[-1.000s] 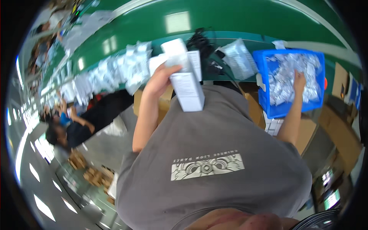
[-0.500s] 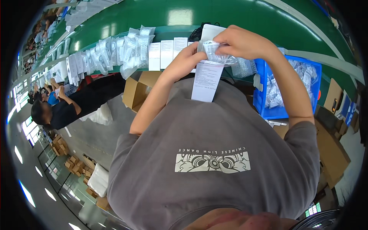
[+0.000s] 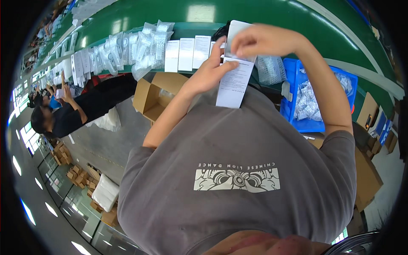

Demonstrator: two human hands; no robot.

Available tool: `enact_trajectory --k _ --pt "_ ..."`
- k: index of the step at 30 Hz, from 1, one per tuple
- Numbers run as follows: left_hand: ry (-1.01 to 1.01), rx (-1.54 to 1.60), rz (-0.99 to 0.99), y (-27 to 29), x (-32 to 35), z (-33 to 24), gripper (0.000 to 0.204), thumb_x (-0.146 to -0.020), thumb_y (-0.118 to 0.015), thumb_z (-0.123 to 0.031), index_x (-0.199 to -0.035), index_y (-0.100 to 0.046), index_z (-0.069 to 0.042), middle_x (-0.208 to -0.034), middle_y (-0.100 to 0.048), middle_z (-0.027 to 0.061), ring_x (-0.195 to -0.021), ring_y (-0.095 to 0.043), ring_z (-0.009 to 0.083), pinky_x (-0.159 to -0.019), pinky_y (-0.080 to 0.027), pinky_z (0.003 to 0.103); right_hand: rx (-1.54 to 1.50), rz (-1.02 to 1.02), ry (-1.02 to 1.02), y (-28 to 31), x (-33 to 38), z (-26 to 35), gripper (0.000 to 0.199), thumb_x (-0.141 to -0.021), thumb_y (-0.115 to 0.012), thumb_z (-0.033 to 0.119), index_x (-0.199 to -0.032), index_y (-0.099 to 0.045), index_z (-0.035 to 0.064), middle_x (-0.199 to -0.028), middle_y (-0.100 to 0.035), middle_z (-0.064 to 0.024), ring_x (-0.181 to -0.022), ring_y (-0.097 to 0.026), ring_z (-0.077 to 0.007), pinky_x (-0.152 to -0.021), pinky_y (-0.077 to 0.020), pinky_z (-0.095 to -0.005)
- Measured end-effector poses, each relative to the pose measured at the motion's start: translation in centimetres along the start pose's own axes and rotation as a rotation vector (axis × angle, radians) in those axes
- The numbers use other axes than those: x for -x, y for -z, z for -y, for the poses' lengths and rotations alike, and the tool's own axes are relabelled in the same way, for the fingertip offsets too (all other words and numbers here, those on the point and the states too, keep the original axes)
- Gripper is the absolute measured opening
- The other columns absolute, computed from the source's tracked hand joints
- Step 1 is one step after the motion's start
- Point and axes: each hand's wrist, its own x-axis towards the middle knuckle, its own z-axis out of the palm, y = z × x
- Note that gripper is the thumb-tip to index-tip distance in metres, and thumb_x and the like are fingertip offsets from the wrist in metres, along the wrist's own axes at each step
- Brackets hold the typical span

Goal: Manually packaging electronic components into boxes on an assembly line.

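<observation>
A narrow white printed carton (image 3: 233,87) stands against the front of my shirt, its white flap raised at the far end. My left hand (image 3: 212,70) grips the carton's left side, with the thumb lying across its face near the opening. Over that opening hovers my right hand (image 3: 270,40), fingers curled and smeared by motion; whether it touches the flap or holds anything is hidden. A sliver of clear plastic shows at the mouth. Several white cartons (image 3: 186,54) stand in a row to the left of my left hand.
Bubble-wrapped packets (image 3: 159,46) line the green bench (image 3: 250,12), with another bubble-wrap bundle (image 3: 272,70) by my right wrist. A blue bin (image 3: 308,125) at right holds small clear bags. An open brown cardboard box (image 3: 146,100) stands at left. A co-worker (image 3: 63,114) works farther left.
The clear plastic packet that both hands held at the carton's mouth has gone down mostly out of sight. My right hand has lifted away from it; my left thumb now lies on the carton.
</observation>
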Motion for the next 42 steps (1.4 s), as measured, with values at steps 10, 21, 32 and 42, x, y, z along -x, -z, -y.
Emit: enact_trajectory --k 10,21,32,42 --pt "-0.162 0.144 -0.089 0.8 0.3 0.7 0.075 -0.094 -0.067 -0.014 -0.152 -0.02 -0.009 -0.135 -0.048 0.0145 -0.112 -0.057 0.0214 -0.091 -0.051 0.035 0.282 0.112 -0.04 -0.7 -0.1 1.7 0.028 -0.096 -0.063 0.026 -0.101 -0.068 -0.0015 -0.097 -0.068 -0.0111 -0.087 -0.065 -0.0195 -0.077 -0.0508 -0.0321" --pt "-0.19 0.073 -0.085 2.9 0.7 -0.2 0.05 -0.091 -0.069 -0.014 -0.138 -0.053 -0.009 -0.132 -0.048 0.0071 -0.113 -0.056 0.0169 -0.084 -0.053 0.029 -0.181 -0.464 0.054 -7.3 2.6 -2.3 0.018 -0.09 -0.069 0.003 -0.107 -0.07 0.0007 -0.112 -0.068 -0.0088 -0.105 -0.062 -0.0169 -0.093 -0.0493 -0.0326" --pt "-0.257 -0.12 0.059 3.9 -0.2 -2.2 0.041 -0.087 -0.073 -0.02 -0.126 -0.062 -0.013 -0.118 -0.048 0.0059 -0.113 -0.055 0.0199 -0.082 -0.055 0.031 0.104 -0.752 0.146 -1.1 0.2 -2.9 0.013 -0.087 -0.073 0.006 -0.1 -0.073 0.0024 -0.097 -0.072 -0.0045 -0.094 -0.067 -0.0147 -0.086 -0.0536 -0.0301" --pt "-0.235 -0.093 -0.017 4.8 -0.1 -0.5 0.038 -0.087 -0.077 -0.029 -0.119 -0.063 -0.014 -0.119 -0.053 0.0084 -0.109 -0.057 0.0229 -0.083 -0.053 0.034 0.085 -0.611 0.186 -4.5 -1.7 -3.0 0.016 -0.089 -0.071 0.006 -0.105 -0.075 0.0031 -0.107 -0.073 -0.0079 -0.101 -0.069 -0.0181 -0.087 -0.0543 -0.0303"
